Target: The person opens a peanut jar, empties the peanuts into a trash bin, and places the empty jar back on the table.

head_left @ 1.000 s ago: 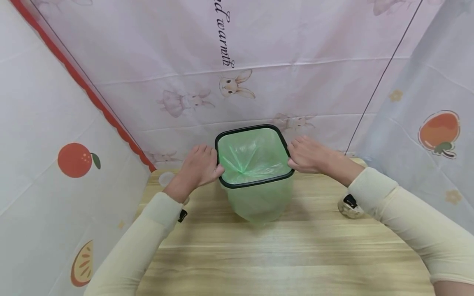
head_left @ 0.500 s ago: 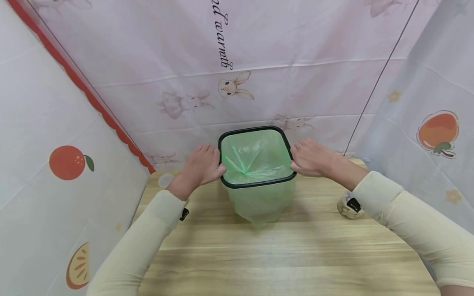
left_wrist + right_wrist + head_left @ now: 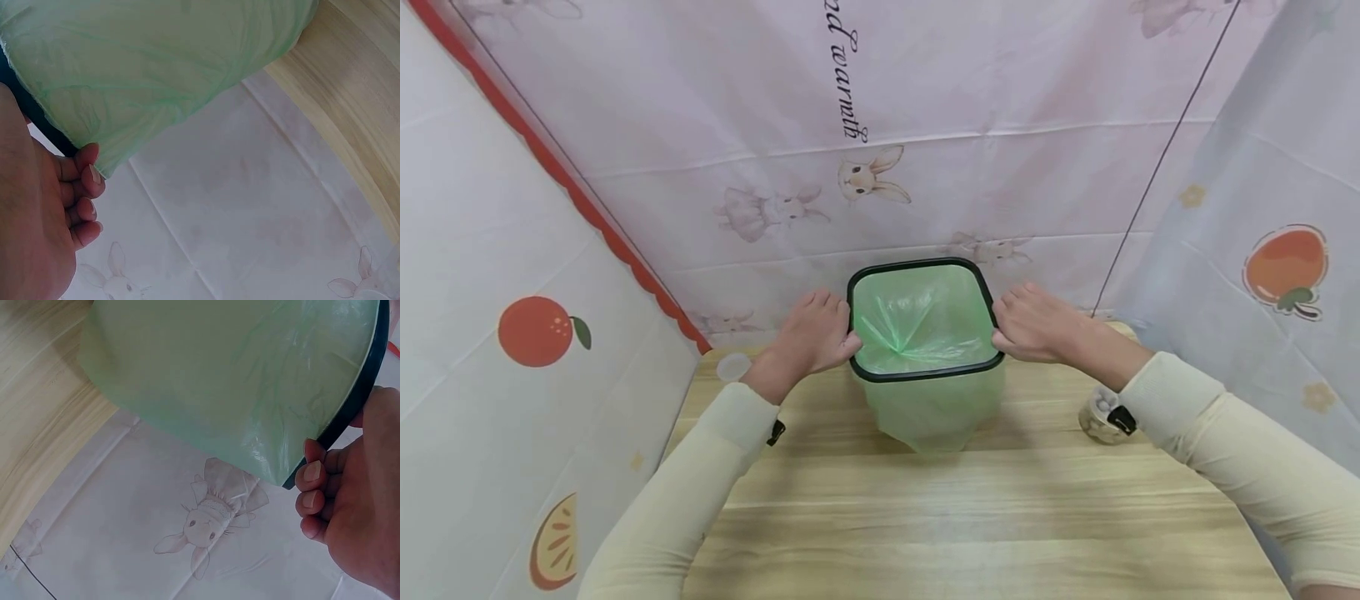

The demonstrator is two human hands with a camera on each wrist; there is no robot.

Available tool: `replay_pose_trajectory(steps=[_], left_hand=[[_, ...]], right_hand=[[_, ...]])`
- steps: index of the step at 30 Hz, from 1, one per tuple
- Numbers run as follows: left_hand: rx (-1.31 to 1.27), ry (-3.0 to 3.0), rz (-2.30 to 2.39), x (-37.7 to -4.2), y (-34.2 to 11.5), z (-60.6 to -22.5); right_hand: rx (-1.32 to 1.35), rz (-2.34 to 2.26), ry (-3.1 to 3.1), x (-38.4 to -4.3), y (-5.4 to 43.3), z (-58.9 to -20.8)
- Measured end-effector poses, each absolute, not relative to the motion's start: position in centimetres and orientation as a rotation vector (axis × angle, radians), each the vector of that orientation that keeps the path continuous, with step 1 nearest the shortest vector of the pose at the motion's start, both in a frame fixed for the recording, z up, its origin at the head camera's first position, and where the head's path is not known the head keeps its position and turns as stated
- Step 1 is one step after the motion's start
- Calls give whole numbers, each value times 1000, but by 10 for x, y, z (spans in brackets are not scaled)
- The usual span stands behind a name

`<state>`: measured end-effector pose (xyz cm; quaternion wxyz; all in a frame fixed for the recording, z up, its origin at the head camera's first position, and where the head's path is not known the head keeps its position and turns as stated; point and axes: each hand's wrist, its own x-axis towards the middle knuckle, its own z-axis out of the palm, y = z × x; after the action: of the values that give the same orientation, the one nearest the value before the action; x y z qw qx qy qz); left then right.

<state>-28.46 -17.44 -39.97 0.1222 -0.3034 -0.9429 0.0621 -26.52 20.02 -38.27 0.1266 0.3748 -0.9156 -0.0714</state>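
A square trash can (image 3: 927, 375) with a black rim stands near the back of the table, lined with a thin green plastic bag (image 3: 925, 321). The bag folds out over the sides and hangs down around the can. My left hand (image 3: 814, 333) grips the left side of the rim, thumb on top and fingers curled under, as the left wrist view shows. On the opposite side my right hand (image 3: 1036, 323) holds the rim in the same way. Its curled fingers (image 3: 312, 475) press against the black rim (image 3: 356, 400) in the right wrist view. The can's bottom is hidden by the bag.
A clear jar (image 3: 1101, 417) with pale pieces inside stands right of the can, partly behind the right wrist. A whitish round item (image 3: 733, 367) lies at the back left. Printed cloth walls (image 3: 775, 275) close in the wooden table (image 3: 970, 517) at the back and sides.
Both hands and the rim appear slightly further right and lower in the head view, while the background has shifted slightly left. The grip on both sides is the same.
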Motion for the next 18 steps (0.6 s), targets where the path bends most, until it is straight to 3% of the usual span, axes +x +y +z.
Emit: replay_pose_trajectory(steps=[18], left_hand=[[-909,-2796,194,-285,-170,-396]], right_hand=[[1081,-199,-2681,-260,203,-380]])
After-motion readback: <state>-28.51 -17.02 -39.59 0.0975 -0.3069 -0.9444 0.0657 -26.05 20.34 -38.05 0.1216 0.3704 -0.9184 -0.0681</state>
